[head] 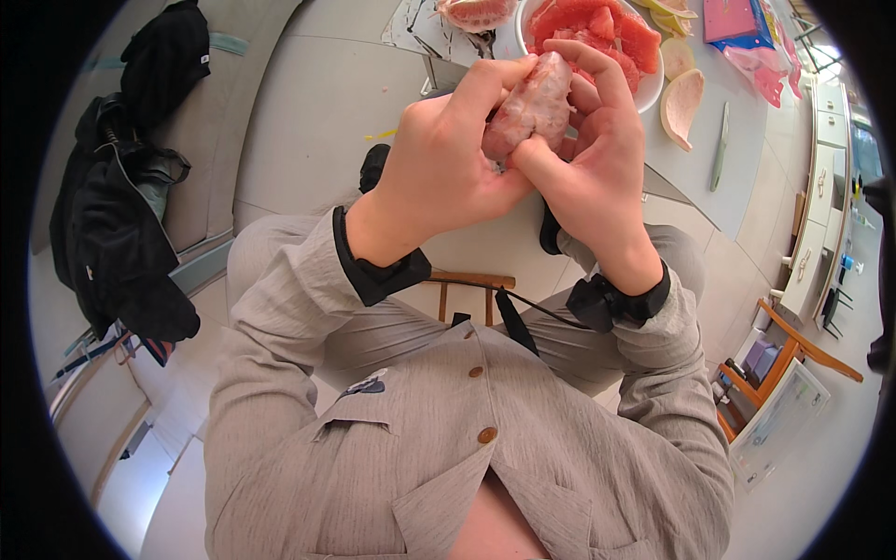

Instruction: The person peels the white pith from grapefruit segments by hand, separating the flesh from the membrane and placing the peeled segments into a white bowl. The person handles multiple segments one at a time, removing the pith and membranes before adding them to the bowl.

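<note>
Between my two hands is a pomelo segment (532, 105) with pale membrane over its pink-red flesh. My left hand (455, 154) grips its left side, thumb and fingertips on the membrane. On the right side, my right hand (595, 147) holds it too, the thumb pressed at its lower end and the fingers curled around the far side. Just beyond the hands, a white bowl (652, 98) holds peeled red pomelo flesh (640, 45). Another piece of pomelo (478, 12) with membrane lies left of the bowl.
Pomelo rind pieces (682, 108) lie right of the bowl on the table (742, 154), near a green-handled knife (721, 147) and a pink and blue plastic package (752, 42). Black clothing (112, 224) drapes over a grey sofa (245, 91) at left. A wooden chair (791, 343) stands at right.
</note>
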### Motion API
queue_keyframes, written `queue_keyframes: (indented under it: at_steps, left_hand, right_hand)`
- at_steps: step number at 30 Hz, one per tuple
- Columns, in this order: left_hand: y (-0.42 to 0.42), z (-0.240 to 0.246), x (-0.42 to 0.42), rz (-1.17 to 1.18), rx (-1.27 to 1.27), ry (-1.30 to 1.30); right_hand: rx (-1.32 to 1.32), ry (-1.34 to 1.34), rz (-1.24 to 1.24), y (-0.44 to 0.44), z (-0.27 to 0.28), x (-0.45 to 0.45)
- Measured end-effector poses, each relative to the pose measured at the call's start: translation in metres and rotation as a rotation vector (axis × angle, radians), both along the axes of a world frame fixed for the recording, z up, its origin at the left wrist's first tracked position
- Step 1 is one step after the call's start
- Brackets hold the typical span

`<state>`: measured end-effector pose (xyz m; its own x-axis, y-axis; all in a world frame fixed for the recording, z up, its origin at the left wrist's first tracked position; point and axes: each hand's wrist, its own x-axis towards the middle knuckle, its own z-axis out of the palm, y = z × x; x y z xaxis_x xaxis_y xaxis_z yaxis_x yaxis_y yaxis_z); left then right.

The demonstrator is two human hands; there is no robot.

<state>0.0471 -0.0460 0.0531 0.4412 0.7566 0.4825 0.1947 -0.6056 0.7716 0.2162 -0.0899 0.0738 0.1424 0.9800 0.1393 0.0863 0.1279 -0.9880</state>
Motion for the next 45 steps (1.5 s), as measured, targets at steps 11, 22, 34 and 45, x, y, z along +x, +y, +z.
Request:
queue_keyframes:
  at_steps: [11,22,34,45]
  left_hand:
    - [0.002,0.001,0.001,-0.017,-0.059,-0.043]
    - [0.006,0.011,-0.002,-0.014,-0.142,0.011]
    - [0.008,0.011,-0.004,0.024,-0.119,0.023]
    - [0.004,0.011,-0.002,-0.029,-0.241,-0.056]
  right_hand:
    - [-0.012,0.056,-0.009,0.001,0.005,-0.001]
    - [-0.031,0.093,0.048,0.004,0.01,0.01]
    - [-0.054,0.053,0.069,0.008,0.005,0.017]
    - [-0.086,0.072,0.053,0.007,0.007,0.02]
